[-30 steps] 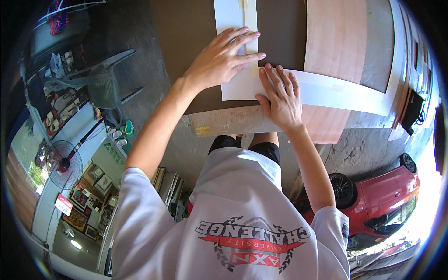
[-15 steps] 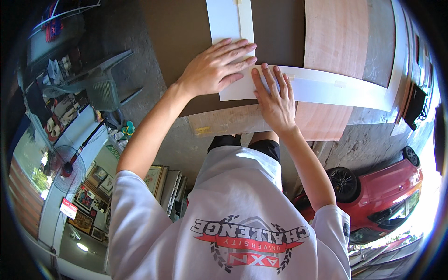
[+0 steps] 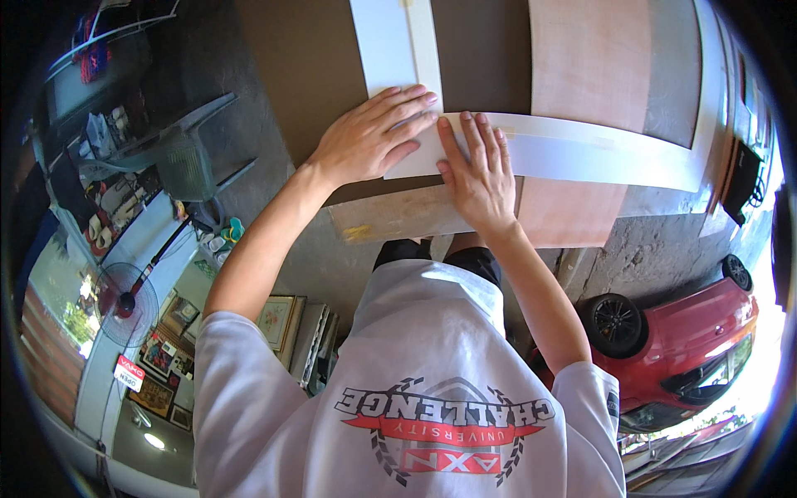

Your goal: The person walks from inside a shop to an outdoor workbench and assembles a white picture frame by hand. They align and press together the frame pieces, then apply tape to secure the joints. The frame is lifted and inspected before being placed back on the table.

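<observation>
A white frame-shaped sheet (image 3: 602, 159) with a wide border lies flat on the work surface. My left hand (image 3: 372, 139) rests on its left corner, palm down, fingers stretched toward the right. Beside it, my right hand (image 3: 481, 176) lies flat on the near border with its fingers pointing away from me. The fingertips of both hands almost meet at the inner corner. A pale strip (image 3: 427, 60) runs along the inner edge of the left border. Under the sheet is a dark brown board (image 3: 286, 75); part of the sheet's corner is hidden by my hands.
A plywood panel (image 3: 588, 70) shows inside the sheet's opening, and a wooden board (image 3: 398, 217) sticks out at the near edge. To the left are a greenish plastic chair (image 3: 187, 170) and a standing fan (image 3: 127, 305). Framed pictures (image 3: 281, 322) lean nearby. A red car (image 3: 689, 344) is at right.
My left hand has slid slightly nearer along the left border. My right hand stays on the near border, and the whole view has shifted a little.
</observation>
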Motion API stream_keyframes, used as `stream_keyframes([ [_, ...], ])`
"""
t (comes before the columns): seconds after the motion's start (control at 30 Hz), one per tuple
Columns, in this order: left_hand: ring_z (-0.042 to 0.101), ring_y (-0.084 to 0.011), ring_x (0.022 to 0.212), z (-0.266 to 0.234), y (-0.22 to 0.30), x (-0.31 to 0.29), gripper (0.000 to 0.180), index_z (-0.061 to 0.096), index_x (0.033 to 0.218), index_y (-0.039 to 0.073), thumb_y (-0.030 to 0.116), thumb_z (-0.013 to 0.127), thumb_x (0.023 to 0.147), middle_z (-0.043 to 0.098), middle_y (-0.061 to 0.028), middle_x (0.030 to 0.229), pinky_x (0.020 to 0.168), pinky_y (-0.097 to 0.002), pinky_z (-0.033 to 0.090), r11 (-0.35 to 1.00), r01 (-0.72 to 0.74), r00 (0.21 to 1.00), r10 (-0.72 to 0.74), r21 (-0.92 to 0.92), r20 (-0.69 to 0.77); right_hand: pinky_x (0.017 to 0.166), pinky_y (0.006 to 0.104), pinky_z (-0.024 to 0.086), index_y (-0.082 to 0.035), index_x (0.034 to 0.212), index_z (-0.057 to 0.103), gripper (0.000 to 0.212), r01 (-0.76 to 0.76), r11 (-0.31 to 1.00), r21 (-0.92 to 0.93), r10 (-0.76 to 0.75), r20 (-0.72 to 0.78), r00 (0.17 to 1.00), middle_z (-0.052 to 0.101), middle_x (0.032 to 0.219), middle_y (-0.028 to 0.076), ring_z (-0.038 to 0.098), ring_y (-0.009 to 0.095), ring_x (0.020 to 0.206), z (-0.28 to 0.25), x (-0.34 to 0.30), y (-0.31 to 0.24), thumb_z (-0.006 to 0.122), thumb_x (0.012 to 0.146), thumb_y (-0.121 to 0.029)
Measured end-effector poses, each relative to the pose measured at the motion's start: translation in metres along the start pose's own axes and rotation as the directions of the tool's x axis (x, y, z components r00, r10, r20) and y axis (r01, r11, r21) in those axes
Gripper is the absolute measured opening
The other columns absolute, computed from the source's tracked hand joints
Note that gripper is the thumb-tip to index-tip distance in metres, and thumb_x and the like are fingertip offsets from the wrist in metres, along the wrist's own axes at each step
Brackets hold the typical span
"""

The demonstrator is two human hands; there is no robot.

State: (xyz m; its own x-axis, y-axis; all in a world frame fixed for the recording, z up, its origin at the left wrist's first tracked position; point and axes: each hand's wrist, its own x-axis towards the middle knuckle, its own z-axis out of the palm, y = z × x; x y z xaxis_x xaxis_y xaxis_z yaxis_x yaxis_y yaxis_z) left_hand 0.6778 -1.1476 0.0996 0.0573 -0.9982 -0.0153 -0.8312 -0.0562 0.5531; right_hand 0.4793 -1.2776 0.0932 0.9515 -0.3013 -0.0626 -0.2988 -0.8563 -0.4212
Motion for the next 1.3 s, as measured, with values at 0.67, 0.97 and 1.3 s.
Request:
stream_keyframes([
  [0.67,0.043,-0.0372,0.138,-0.027,0.023,0.016,0.045,0.058,0.132,0.006,0.016,0.063,0.088,0.050,-0.0172,0.145,0.115,-0.0516,0.034,0.984,-0.043,0.993,0.022,0.175,0.118,0.070,0.0275,0.048,-0.007,0.121,0.059,0.030,-0.460,0.526,0.715,0.844,-0.507,0.177,0.064,0.099,0.005,0.063,0.013,0.082,-0.312,-0.215,0.430,0.050,0.105,-0.032],
  [0.97,0.039,-0.0368,0.141,-0.047,0.069,0.044,0.052,0.055,0.136,0.005,0.012,0.064,0.085,0.045,-0.0166,0.149,0.118,-0.0506,0.030,0.943,0.115,0.928,-0.214,0.313,0.306,0.087,0.0317,0.054,-0.009,0.141,0.050,0.048,-0.613,0.296,0.733,0.788,0.175,0.590,0.060,0.130,0.011,0.069,0.020,0.098,-0.379,-0.216,0.607,0.054,0.103,-0.039],
  [1.3,0.037,-0.0374,0.141,-0.051,0.096,0.060,0.050,0.054,0.134,0.001,0.010,0.065,0.085,0.039,-0.0168,0.153,0.118,-0.0457,0.031,0.895,0.223,0.850,-0.373,0.386,0.372,0.093,0.0378,0.056,-0.003,0.122,0.060,0.031,-0.375,0.026,0.927,0.664,0.264,0.700,0.058,0.132,0.014,0.069,0.027,0.102,-0.373,-0.232,0.645,0.067,0.096,-0.019],
])
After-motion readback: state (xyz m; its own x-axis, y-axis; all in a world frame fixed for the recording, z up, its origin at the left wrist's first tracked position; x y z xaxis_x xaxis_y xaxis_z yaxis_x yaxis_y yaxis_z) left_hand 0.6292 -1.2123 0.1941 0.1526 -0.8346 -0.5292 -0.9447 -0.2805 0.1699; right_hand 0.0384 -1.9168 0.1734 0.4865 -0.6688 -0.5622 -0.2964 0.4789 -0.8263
